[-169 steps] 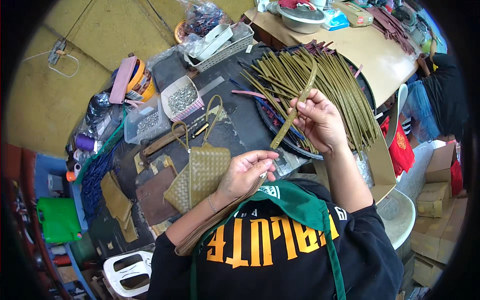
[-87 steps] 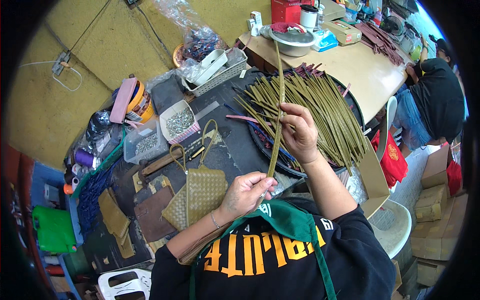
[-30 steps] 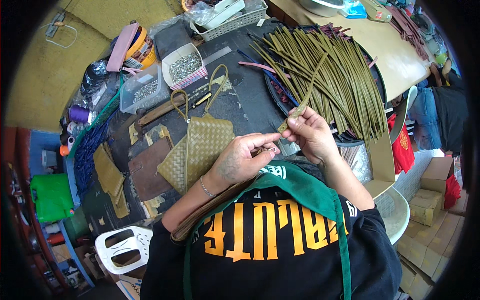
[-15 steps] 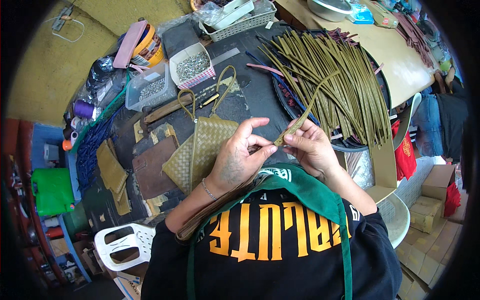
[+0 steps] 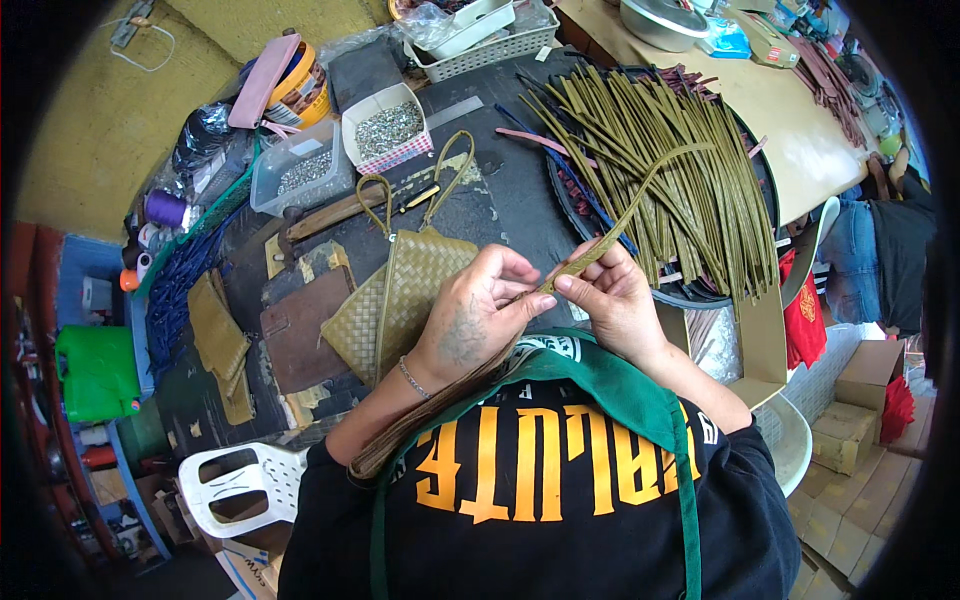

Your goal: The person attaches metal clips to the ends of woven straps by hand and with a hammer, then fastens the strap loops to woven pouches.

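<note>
the left hand [image 5: 478, 318] and the right hand [image 5: 612, 302] meet just above the person's chest, over the near edge of the bench [image 5: 505, 210]. both hands are closed in a pinch on 1 olive leather strip [image 5: 610, 232]: left thumb and fingers grip its near end, right thumb and forefinger grip it just beside them. the strip rises away from the hands, arches, and its far end comes down on the pile of strips [image 5: 665, 160].

that pile fills a round dark tray [image 5: 590, 215] on the right part of the bench; the strips are olive, laid roughly parallel, with a few pink and blue ones at the tray's left side. just left of the left hand lies a woven olive bag [image 5: 400, 295] with 2 loop handles, flat on the bench. beside it lie a brown leather piece [image 5: 300, 335] and, further left, olive leather pieces [image 5: 220, 345].

containers at the far side of the bench: a small white box [image 5: 385, 125] holding small silver metal parts, a clear plastic box [image 5: 300, 170] with similar parts, and a pale basket [image 5: 490, 40] with a white tray and clear plastic bags in it. a purple thread spool [image 5: 165, 208] stands at the left edge.

the bench top is dark. behind it runs a yellow wall [image 5: 90, 110]. a tan table [image 5: 800, 130] stands to the right, a white plastic stool [image 5: 240, 485] lower left, and cardboard boxes [image 5: 860, 400] lower right.
</note>
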A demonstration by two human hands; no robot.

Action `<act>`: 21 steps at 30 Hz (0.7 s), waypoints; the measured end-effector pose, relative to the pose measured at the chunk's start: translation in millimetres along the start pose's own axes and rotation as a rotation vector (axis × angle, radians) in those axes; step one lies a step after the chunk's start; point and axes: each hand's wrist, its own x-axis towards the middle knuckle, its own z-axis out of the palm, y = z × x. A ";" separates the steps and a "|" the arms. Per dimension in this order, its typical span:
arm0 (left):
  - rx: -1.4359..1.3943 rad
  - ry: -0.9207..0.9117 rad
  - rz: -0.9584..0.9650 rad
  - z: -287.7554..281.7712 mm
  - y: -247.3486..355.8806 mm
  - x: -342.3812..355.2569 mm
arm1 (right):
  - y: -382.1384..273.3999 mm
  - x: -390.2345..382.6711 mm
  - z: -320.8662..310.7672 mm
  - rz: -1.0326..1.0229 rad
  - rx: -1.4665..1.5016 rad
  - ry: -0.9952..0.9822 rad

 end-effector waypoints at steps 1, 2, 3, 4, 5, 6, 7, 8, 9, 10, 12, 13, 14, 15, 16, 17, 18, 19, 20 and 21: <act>0.000 0.002 0.000 -0.3 3.6 0.6 | -0.7 -0.2 0.6 -0.020 -0.023 0.006; 0.067 -0.047 0.010 -1.4 8.2 1.5 | -2.0 -0.1 1.9 -0.020 -0.024 0.005; 0.135 -0.096 0.020 -2.0 10.4 2.0 | -3.7 0.1 3.2 -0.039 -0.049 0.011; 0.135 -0.094 0.020 -1.9 9.7 2.4 | -4.8 0.5 3.9 -0.059 -0.074 0.017; 0.101 -0.071 0.012 -1.7 8.2 2.2 | -4.7 0.9 4.7 -0.059 -0.075 0.013; 0.068 -0.046 0.004 -1.4 7.0 2.3 | -4.8 1.3 5.5 -0.054 -0.068 0.016; 0.069 -0.040 0.006 -1.3 6.8 2.2 | -5.1 1.9 6.4 -0.050 -0.061 0.018; 0.037 -0.038 -0.013 -1.7 6.3 2.4 | -5.0 3.0 7.2 -0.052 -0.063 0.010; 0.005 -0.034 -0.031 -2.1 5.9 2.6 | -5.2 3.5 7.7 -0.072 -0.090 0.019; 0.044 -0.055 -0.022 -2.1 5.5 3.0 | -5.8 3.6 8.3 -0.093 -0.116 0.025; 0.127 -0.096 0.025 -5.7 5.2 1.8 | -5.8 1.7 9.4 -0.082 -0.158 0.067; 0.119 -0.112 0.068 -6.2 -1.2 2.5 | -3.8 1.5 8.8 -0.093 -0.164 0.082; 0.115 -0.112 0.080 -6.7 -1.8 1.6 | -3.3 1.1 8.9 -0.096 -0.130 0.058; 0.104 -0.123 0.096 -5.8 -0.9 2.1 | -5.0 0.6 6.9 -0.103 -0.103 0.044; 0.131 -0.109 0.137 -5.9 2.6 1.0 | -9.6 1.1 5.9 -0.098 -0.111 0.012; 0.241 -0.091 0.261 -8.0 7.2 1.4 | -11.5 2.4 5.0 -0.105 -0.094 0.016; 0.212 -0.089 0.264 -9.4 8.2 0.0 | -14.0 10.5 1.2 -0.084 0.051 0.046; 0.183 -0.087 0.267 -10.8 8.5 -2.5 | -16.2 20.1 -5.1 -0.058 0.196 0.074; 0.158 -0.097 0.236 -13.5 7.9 -6.2 | -20.2 32.0 -14.4 -0.053 0.238 0.150; 0.142 -0.101 0.219 -14.6 5.9 -8.7 | -25.8 46.7 -24.4 -0.048 0.278 0.228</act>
